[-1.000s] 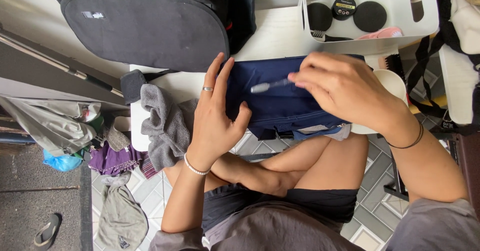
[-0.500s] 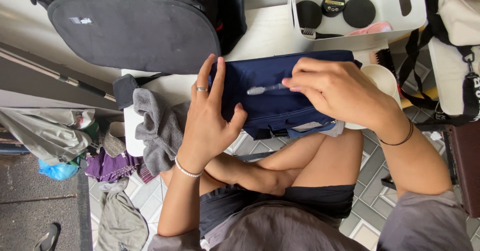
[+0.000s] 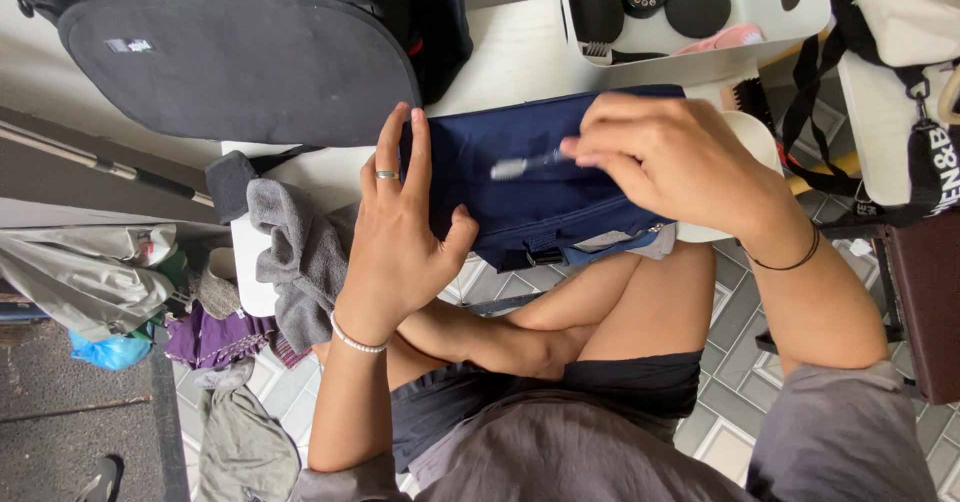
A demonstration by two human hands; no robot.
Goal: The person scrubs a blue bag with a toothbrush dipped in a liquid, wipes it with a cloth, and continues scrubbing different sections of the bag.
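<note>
Navy fabric bag [image 3: 520,187] lies across the near edge of the white worktop [image 3: 500,57], partly overhanging the seated person's bare knees. Left hand [image 3: 395,237] flat on the bag's left end, fingers spread and straight, thumb hooked on the lower edge; pinning it, not gripping. Right hand [image 3: 670,162] on the bag's right half, fingers pinched closed around a small pale-headed brush [image 3: 525,165] whose tip rests on the cloth.

Grey towel [image 3: 300,252] bunched just left of the left hand, draped off the worktop edge. Large black bag [image 3: 240,52] far left. White tray [image 3: 690,12] far right with round dark tins and a pink brush.

Risk, as I judge it: the bag is only pressed down, so a hard stroke could drag the cloth off the edge. The towel could also slide to the tiled floor [image 3: 740,402].
</note>
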